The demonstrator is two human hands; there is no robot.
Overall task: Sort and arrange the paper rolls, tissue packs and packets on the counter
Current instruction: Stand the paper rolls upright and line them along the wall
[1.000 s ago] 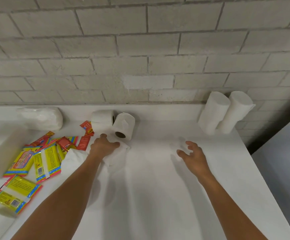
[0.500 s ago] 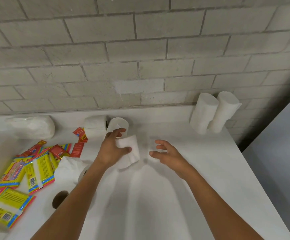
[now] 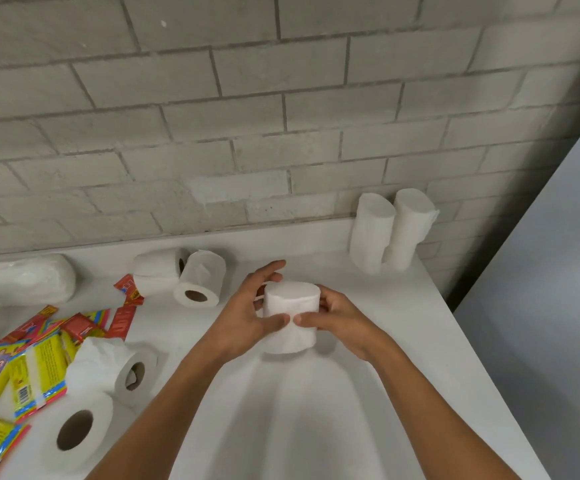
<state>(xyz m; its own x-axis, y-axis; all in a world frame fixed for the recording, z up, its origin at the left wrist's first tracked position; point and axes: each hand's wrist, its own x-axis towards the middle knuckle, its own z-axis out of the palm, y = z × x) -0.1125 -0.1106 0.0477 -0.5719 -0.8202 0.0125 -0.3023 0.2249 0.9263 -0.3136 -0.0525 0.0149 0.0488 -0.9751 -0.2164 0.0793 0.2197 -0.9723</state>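
A white paper roll (image 3: 292,315) stands upright in the middle of the white counter (image 3: 316,410). My left hand (image 3: 247,313) grips its left side and my right hand (image 3: 337,323) grips its right side, thumbs meeting at its front. Two tall wrapped rolls (image 3: 388,233) lean against the brick wall at the back right. Two toilet rolls (image 3: 181,277) lie on their sides at the back centre-left. Two more toilet rolls (image 3: 101,400) lie at the front left. Yellow tissue packs (image 3: 22,372) and red packets (image 3: 84,323) are scattered at the left.
A clear-wrapped white bundle (image 3: 25,278) lies at the back left against the counter's raised back edge. The counter's right edge (image 3: 489,375) runs diagonally beside a grey surface lower down. The grey brick wall (image 3: 247,116) closes the back.
My left hand lifted the roll from near the left pile and carried it right. My right hand came in to meet it. Both hands now hold it upright at the counter's middle.
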